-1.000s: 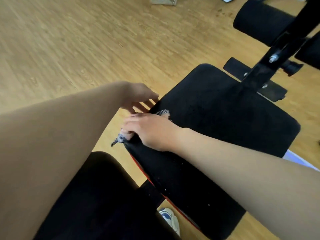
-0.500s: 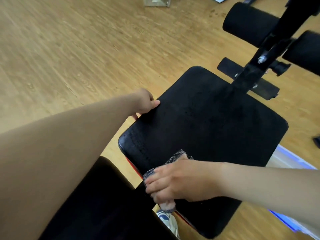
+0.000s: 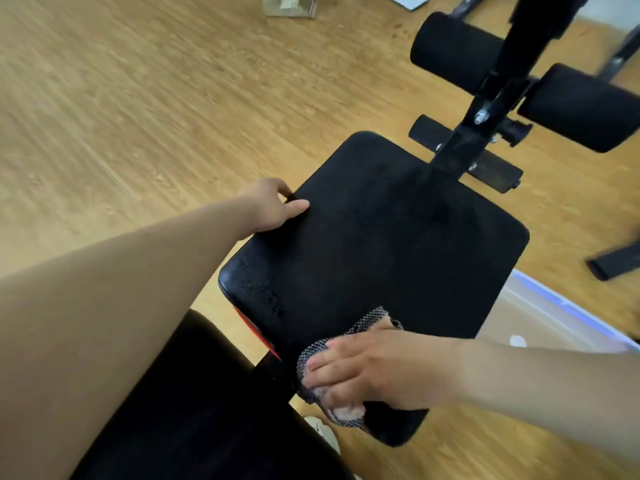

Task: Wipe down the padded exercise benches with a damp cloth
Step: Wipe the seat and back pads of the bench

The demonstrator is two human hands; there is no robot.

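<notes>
Checked cloth (image 3: 365,322) lies on the black padded bench (image 3: 381,237) at its near edge. It is flattened under the right hand (image 3: 374,370), whose fingers lie straight across it. The left hand (image 3: 268,211) grips the bench's left edge, thumb on top and fingers curled under. Two foam rollers (image 3: 453,46) stand beyond the far edge, above the wooden floor (image 3: 138,98).

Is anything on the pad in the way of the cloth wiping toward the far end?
Nothing visible lies on the pad ahead of the cloth under the right hand. Only the left hand grips the pad's left edge, thumb on top.
</notes>
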